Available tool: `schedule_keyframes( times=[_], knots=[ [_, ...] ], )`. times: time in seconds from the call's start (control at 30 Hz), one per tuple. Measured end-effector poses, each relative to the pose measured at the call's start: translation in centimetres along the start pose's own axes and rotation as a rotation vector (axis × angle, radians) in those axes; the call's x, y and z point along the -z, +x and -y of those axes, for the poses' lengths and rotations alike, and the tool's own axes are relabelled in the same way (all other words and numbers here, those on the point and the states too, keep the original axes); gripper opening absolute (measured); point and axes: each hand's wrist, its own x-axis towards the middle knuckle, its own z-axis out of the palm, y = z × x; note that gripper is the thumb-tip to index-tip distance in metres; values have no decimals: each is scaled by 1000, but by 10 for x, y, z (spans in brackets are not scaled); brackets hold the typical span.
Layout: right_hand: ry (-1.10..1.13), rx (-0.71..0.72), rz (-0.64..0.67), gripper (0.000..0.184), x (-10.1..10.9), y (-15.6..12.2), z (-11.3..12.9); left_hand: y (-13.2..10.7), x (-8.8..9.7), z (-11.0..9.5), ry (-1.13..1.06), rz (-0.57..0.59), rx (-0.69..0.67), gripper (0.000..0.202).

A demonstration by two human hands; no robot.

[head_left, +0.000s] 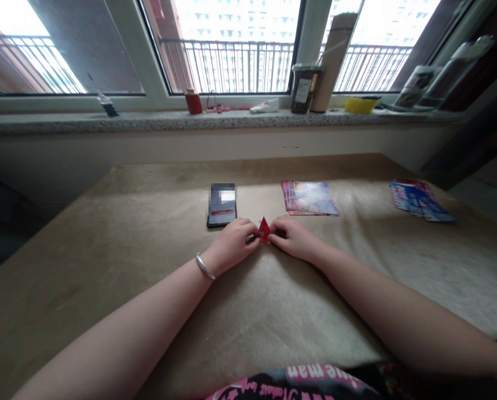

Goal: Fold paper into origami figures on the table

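A small folded piece of red paper (264,229) stands on the tan table cover (248,311) in front of me. My left hand (232,243), with a silver bangle on its wrist, pinches the paper's left side with closed fingers. My right hand (295,239) pinches its right side the same way. Both hands rest on the table and meet at the paper. A dark phone (222,205) with a lit screen lies just behind my left hand.
A stack of colourful sheets (309,198) lies behind my right hand, another stack (421,201) at the far right. The stone windowsill (148,119) holds a red cup (194,103), a dark jar (303,89), a cardboard tube (333,61) and a yellow dish (360,104).
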Motion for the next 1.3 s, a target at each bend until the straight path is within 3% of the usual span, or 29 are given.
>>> schedule_keyframes(
  times=[0.23, 0.77, 0.93, 1.3],
  knots=[
    [-6, -50, 4, 8, -1, 2, -1, 1, 2, -3, -45, 21, 44, 18],
    [-26, -68, -93, 8, -5, 0, -1, 4, -5, -1, 2, -48, 41, 9],
    [-14, -127, -102, 17, -6, -1, 2, 3, -4, -2, 7, -66, 46, 11],
    [-204, -25, -72, 7, -2, -5, 7, 1, -2, -3, 63, -43, 35, 5]
  ],
)
